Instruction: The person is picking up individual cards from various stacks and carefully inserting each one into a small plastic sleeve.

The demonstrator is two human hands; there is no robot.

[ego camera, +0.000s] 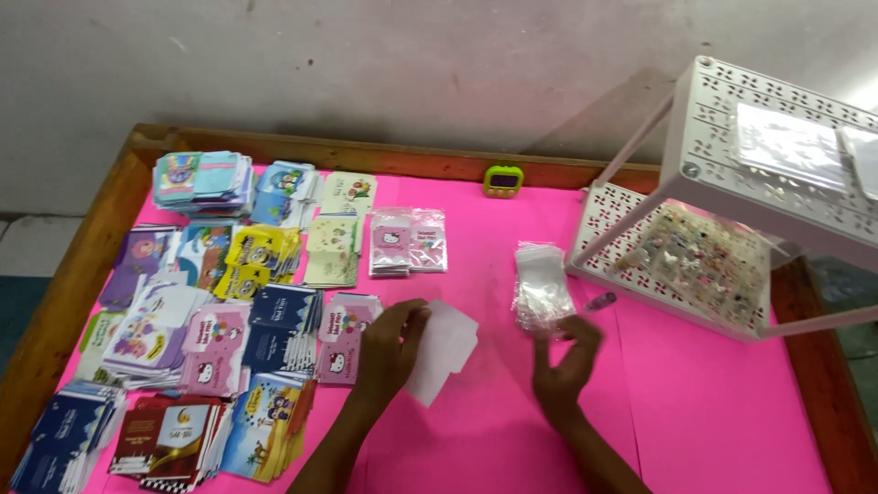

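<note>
A bright pink sheet (pixel 494 274) covers a table with a raised wooden rim (pixel 87 247), set against a plain pale wall (pixel 384 64); a strip of tiled floor shows at the far left. The left half of the sheet is crowded with stacks of small printed envelopes (pixel 197 320) in many colours and cartoon patterns, laid in rough rows. Near the back rim stands a small green timer (pixel 503 180). At the right stands a white perforated two-tier rack (pixel 732 155) on thin pink legs: its lower tray (pixel 604 220) holds a spread of small mixed trinkets (pixel 700 256), too small to tell apart, and its upper shelf carries flat clear packets (pixel 791 146). Just beside the lower tray lies a pile of clear plastic sleeves (pixel 540 284) on the pink sheet. The left hand (pixel 393 343) is closed on the edge of a plain white envelope (pixel 444 348), which is tilted just above the sheet beside the nearest printed stack. The right hand (pixel 567 361) has its fingers pinched together at the near end of the clear sleeves; whether it grips one I cannot tell
</note>
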